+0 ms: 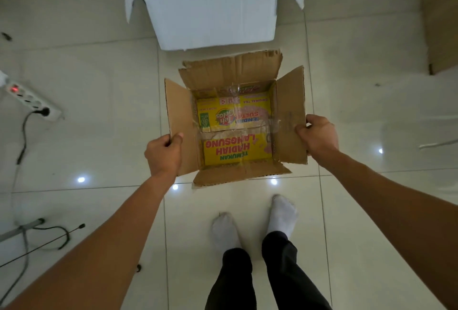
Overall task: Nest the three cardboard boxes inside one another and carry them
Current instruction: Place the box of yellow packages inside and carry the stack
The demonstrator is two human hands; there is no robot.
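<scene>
A small brown cardboard box [290, 121] with yellow printed inner panels is open, its four flaps spread outward. My left hand [163, 153] grips its left flap and my right hand [319, 136] grips its right flap. Whether the box rests on the floor or is lifted I cannot tell. Just beyond it stands a larger white cardboard box [210, 14], open at the top, with brown inside walls. A third brown box [438, 17] shows partly at the right edge.
The floor is glossy white tile [99, 86]. A white power strip [32, 99] with a cable lies at the left, near a metal stand leg [22, 229] and thin wires. My feet in white socks [255, 223] stand just behind the small box.
</scene>
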